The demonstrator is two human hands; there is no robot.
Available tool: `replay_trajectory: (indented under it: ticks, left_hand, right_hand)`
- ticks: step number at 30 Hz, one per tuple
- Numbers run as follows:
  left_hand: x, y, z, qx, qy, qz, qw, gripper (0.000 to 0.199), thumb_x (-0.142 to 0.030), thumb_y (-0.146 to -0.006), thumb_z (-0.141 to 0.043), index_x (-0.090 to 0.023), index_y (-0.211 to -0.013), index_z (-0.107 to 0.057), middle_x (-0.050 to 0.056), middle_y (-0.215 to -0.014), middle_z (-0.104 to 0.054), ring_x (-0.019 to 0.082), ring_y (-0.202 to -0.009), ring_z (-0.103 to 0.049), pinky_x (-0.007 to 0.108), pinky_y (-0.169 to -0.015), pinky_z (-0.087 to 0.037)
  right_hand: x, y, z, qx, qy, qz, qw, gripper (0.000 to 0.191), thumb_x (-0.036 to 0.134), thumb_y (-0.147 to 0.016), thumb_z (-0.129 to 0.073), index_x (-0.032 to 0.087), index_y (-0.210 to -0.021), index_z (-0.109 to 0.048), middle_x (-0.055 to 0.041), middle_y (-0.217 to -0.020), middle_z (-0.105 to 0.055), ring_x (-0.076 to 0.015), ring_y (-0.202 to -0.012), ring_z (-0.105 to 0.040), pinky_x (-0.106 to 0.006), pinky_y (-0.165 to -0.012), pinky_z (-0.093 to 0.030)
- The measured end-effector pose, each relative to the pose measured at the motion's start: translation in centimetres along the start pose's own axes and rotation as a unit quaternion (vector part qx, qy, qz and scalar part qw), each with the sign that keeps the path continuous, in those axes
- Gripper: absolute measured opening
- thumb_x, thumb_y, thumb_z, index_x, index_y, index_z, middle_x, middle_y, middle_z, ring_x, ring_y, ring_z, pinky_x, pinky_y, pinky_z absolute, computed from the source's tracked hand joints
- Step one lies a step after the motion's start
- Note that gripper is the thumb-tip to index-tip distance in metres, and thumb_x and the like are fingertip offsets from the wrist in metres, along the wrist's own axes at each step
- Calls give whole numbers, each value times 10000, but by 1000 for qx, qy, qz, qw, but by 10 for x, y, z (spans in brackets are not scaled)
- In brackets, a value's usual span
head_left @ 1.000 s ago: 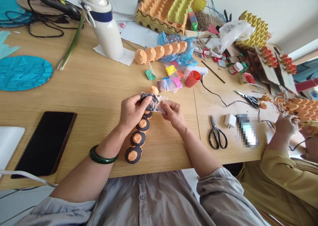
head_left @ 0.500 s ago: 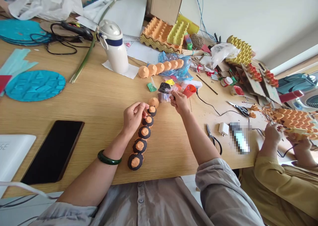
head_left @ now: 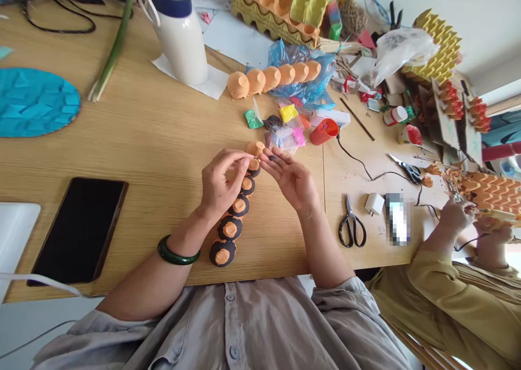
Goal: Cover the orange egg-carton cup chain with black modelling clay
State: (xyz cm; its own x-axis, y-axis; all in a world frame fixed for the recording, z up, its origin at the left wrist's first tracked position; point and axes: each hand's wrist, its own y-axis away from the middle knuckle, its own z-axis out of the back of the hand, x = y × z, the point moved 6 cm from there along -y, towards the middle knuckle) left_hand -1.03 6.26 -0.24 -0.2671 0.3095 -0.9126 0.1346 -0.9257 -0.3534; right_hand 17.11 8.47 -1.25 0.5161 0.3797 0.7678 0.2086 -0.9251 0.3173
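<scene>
Your strip of orange moulded egg-carton cups [head_left: 240, 204] lies on the pale wooden table [head_left: 163, 153], far end by your fingertips. Five cups carry flat black rings [head_left: 215, 252]; the far cup [head_left: 255, 147] looks bare, so I'd judge one left. Left hand [head_left: 220, 183]: thumb and forefinger nearly meet, contents unclear. Right hand [head_left: 299, 184]: flat, palm up, small dark lump [head_left: 272, 158] on its fingers.
</scene>
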Motion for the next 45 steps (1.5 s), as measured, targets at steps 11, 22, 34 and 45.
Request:
replay_trajectory:
  ticks: [11, 22, 34, 45]
  left_hand:
    - [-16, 1, -6, 26, -163, -134, 977, 127, -350, -1038, -710, -301, -1038, -828, 53, -1159, -833, 273, -1137, -762, 464, -1071, -600]
    - [-19, 2, 1, -6, -88, -54, 995, 225, -387, -1081, -669, -277, -943, -810, 42, -1019, -838, 239, -1028, -781, 431, -999, -636]
    - [-24, 11, -2, -24, 3, -24, 999, 215, -421, -1091, -717, -286, -986, -848, 24, -1024, -858, 220, -1040, -809, 387, -979, -663]
    - [-28, 17, -12, 40, 80, 27, 996, 182, -429, -1062, -757, -327, -1061, -908, 33, -1059, -879, 235, -1027, -839, 396, -968, -700]
  right_hand:
    - [-26, 22, -11, 48, 24, -23, 998, 446, 137, -832, -659, 254, -1248, -771, -53, -1284, -848, -232, -1223, -804, -491, -1191, -619]
    - [-32, 25, -15, 53, -15, -96, 994, 208, 313, -987, -691, 230, -1157, -776, -52, -1132, -869, -229, -1041, -856, -447, -988, -722]
    - [-40, 25, -19, 99, 29, -60, 993, 492, 668, -908, -833, 201, -1053, -779, -51, -955, -861, -209, -836, -835, -409, -831, -746]
    - [-43, 24, -11, 47, 78, -2, 996, 558, 743, -829, -872, 202, -790, -742, 17, -690, -726, -156, -629, -733, -360, -716, -731]
